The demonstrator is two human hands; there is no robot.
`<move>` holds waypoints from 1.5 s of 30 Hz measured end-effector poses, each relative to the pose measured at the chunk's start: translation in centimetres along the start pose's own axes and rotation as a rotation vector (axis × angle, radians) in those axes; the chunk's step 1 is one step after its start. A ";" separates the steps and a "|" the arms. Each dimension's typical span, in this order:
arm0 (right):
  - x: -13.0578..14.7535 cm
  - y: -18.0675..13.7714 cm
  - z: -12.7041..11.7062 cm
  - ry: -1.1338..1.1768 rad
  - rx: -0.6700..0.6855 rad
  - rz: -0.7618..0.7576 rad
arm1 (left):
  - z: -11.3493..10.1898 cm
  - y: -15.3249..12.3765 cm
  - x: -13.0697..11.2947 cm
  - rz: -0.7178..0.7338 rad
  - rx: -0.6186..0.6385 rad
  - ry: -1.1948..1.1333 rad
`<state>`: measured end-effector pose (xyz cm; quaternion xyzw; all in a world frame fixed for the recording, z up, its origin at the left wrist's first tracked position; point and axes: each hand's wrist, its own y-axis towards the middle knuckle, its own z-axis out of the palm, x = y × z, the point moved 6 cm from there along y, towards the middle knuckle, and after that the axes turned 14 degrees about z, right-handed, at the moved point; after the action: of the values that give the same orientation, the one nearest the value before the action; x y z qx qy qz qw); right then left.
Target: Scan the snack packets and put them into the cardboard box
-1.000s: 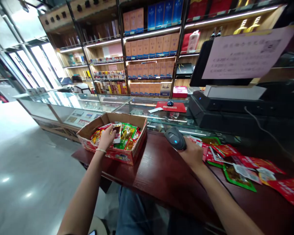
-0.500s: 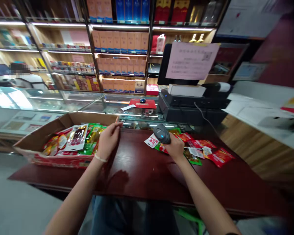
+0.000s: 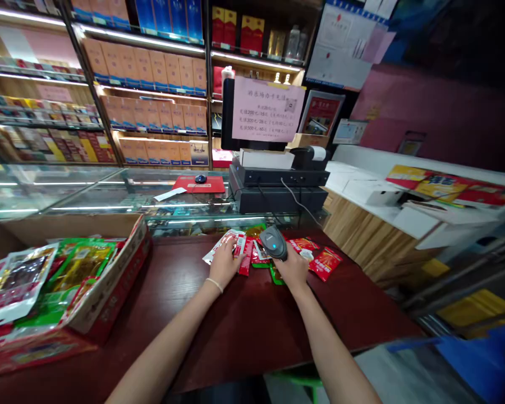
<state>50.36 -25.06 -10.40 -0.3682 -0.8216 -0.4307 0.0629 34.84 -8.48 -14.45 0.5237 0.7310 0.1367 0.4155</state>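
Observation:
My right hand (image 3: 293,269) is wrapped round the handle of a dark barcode scanner (image 3: 273,242), whose blue light is on. Scanner and hand are above a spread of snack packets on the brown table (image 3: 219,336). My left hand (image 3: 224,262), with a pale band at the wrist, rests with fingers and thumb apart on a white and red snack packet (image 3: 214,250). Beside its thumb lies a narrow red packet (image 3: 246,259). To the right of the scanner are more red packets (image 3: 326,264). Green-edged packets (image 3: 278,276) are partly hidden under the right hand.
An open cardboard box (image 3: 118,280) of snack packets stands at the left. Behind the table is a glass counter (image 3: 151,193) with a red mat (image 3: 185,184) and mouse (image 3: 201,179). A monitor carrying a pink notice (image 3: 265,112) stands above dark boxes (image 3: 278,196).
My left hand has left the cardboard box's edge and moved right onto the packets. My right hand still holds the barcode scanner. The view has turned to the right.

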 end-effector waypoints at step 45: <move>3.5 -3.3 1.0 -0.032 0.190 -0.179 | -1.1 -2.6 6.4 -0.333 -0.212 -0.512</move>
<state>45.92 -23.57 -11.75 -0.2926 -0.8892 -0.3487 0.0456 31.70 -3.66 -18.41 0.3682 0.6601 0.0059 0.6547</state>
